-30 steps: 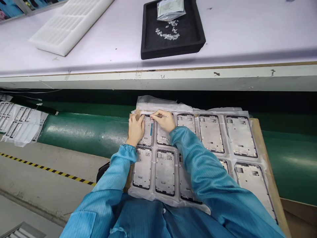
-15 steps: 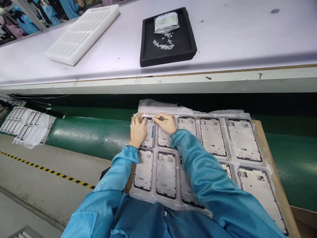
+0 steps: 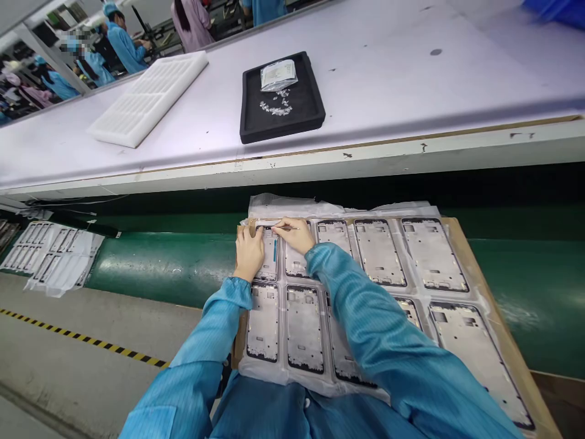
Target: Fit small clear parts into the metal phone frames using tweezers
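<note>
My right hand (image 3: pixel 296 235) is closed in a pinch on slim metal tweezers (image 3: pixel 287 228), their tip over the top end of a phone middle frame (image 3: pixel 270 263) with a blue strip. My left hand (image 3: pixel 249 253) rests on that frame's left edge, fingers apart and pressing near its top corner. This frame sits in the far left pocket of a translucent plastic tray (image 3: pixel 282 311). Other grey frames with black rims, such as one nearby phone frame (image 3: pixel 305 329), fill the neighbouring pockets. Whether anything tiny is at the tip is too small to tell.
Cardboard (image 3: pixel 475 268) lies under the tray. Above stands a white bench (image 3: pixel 365 91) with a black foam tray (image 3: pixel 315 119) holding a bag and small clear pieces, and a white slotted tray (image 3: pixel 150 100). More frames (image 3: pixel 59 250) lie at far left. People work in the background.
The head view has shifted, so the bench items sit lower and more of the background shows. My hands stay at the same frame, with the tweezers still at its top end.
</note>
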`<move>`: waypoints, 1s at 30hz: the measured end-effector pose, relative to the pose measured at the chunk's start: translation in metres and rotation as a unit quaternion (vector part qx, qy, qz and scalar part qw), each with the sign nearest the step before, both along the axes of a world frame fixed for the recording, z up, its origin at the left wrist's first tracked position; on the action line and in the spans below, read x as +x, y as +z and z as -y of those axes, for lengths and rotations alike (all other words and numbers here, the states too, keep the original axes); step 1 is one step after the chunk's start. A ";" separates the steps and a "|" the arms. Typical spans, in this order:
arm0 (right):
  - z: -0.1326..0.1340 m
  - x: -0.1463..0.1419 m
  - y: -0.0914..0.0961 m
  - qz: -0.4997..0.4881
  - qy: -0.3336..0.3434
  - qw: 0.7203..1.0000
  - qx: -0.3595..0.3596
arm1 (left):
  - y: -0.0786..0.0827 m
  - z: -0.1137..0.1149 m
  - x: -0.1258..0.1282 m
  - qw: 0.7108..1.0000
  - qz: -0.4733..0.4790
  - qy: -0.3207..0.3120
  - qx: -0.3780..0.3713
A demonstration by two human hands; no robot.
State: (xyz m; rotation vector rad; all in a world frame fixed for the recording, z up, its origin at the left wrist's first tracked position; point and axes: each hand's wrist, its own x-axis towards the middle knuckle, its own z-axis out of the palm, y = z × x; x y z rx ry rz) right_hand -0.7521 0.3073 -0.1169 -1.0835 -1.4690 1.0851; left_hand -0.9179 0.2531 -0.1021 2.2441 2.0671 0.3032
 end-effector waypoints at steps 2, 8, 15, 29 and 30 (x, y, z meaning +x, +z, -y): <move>0.001 -0.001 0.002 0.005 -0.002 1.000 0.006 | 0.000 0.001 0.000 1.000 0.004 0.004 0.002; 0.000 -0.002 0.000 0.010 0.000 1.000 0.007 | -0.001 0.001 0.000 1.000 0.005 0.006 0.000; -0.001 0.000 -0.002 -0.037 -0.014 0.999 -0.022 | 0.009 0.001 0.002 0.998 -0.042 0.010 -0.045; -0.007 0.006 0.006 -0.176 -0.022 0.979 -0.099 | 0.022 0.029 -0.036 0.983 0.145 -0.034 -0.112; -0.005 0.008 0.007 -0.186 -0.019 0.977 -0.101 | 0.019 0.042 -0.044 0.975 0.181 -0.047 -0.124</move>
